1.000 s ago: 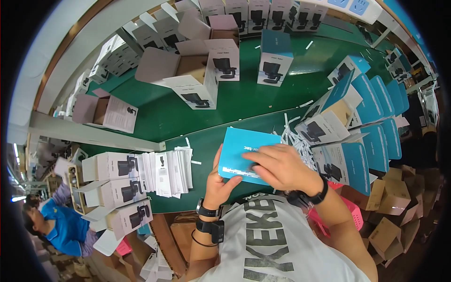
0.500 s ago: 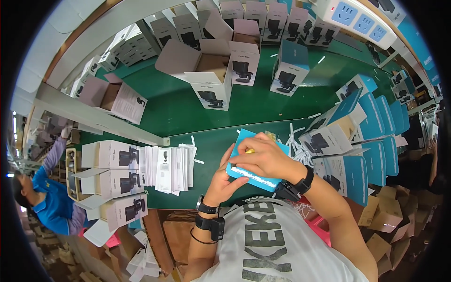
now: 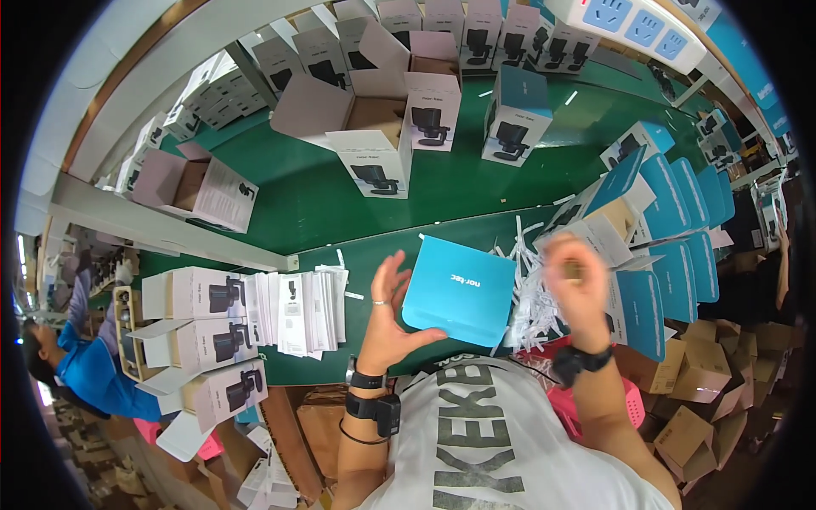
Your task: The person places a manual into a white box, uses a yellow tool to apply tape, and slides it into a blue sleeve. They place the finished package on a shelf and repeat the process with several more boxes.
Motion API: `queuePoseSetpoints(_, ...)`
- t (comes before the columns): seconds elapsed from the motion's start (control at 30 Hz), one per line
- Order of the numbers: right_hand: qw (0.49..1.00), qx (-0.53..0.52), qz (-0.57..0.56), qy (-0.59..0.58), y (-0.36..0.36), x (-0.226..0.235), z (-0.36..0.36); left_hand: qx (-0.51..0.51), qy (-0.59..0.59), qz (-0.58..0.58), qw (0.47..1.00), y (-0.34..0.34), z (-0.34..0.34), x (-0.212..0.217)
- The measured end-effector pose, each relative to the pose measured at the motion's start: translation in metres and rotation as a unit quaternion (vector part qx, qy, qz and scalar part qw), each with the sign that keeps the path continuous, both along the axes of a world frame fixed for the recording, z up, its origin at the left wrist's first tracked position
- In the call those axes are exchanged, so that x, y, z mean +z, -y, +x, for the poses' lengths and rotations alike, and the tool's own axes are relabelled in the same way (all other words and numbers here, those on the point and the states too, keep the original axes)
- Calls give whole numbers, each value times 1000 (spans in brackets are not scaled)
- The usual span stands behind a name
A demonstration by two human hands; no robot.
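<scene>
A blue-topped carton [image 3: 460, 293] stands with its lid closed on the green table in front of me. My left hand [image 3: 393, 310] is at its left side, fingers spread and raised, the thumb by the near left corner. To the right of the carton, my right hand [image 3: 580, 285] is lifted above a pile of white paper strips [image 3: 537, 297], near an open white carton. Its fingers are curled and blurred, with a small brownish-yellow thing between them that I cannot make out. Both wrists wear black bands.
A stack of folded white leaflets [image 3: 313, 310] lies left, beside white cartons [image 3: 223, 333]. Open cartons [image 3: 374, 166] and a closed one [image 3: 518, 119] stand farther back. Blue-flapped cartons [image 3: 671, 289] crowd the right. A power strip [image 3: 637, 30] hangs above. Another person [image 3: 89, 365] is at far left.
My right hand has lifted off the carton's lid and moved right, over the paper strips. My left hand's fingers have spread away from the carton. The blue lid is now uncovered.
</scene>
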State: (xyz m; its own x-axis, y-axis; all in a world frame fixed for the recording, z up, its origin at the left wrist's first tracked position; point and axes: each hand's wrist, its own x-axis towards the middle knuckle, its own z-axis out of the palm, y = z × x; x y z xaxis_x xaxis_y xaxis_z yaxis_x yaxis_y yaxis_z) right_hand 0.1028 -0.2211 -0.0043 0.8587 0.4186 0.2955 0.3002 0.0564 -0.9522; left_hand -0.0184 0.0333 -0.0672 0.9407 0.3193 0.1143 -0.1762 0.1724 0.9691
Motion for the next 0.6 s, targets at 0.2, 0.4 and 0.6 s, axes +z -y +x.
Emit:
queuePoseSetpoints(0.2,966,-21,-253,-45,37,-20,-63,-84,1,332,940,-18,7,-10)
queuePoseSetpoints(0.4,930,-167,-228,236,3,-73,-76,80,-2,439,895,5,-11,-23)
queuePoseSetpoints(0.6,922,-205,-212,251,0,-87,-71,95,67,465,878,7,-2,-39)
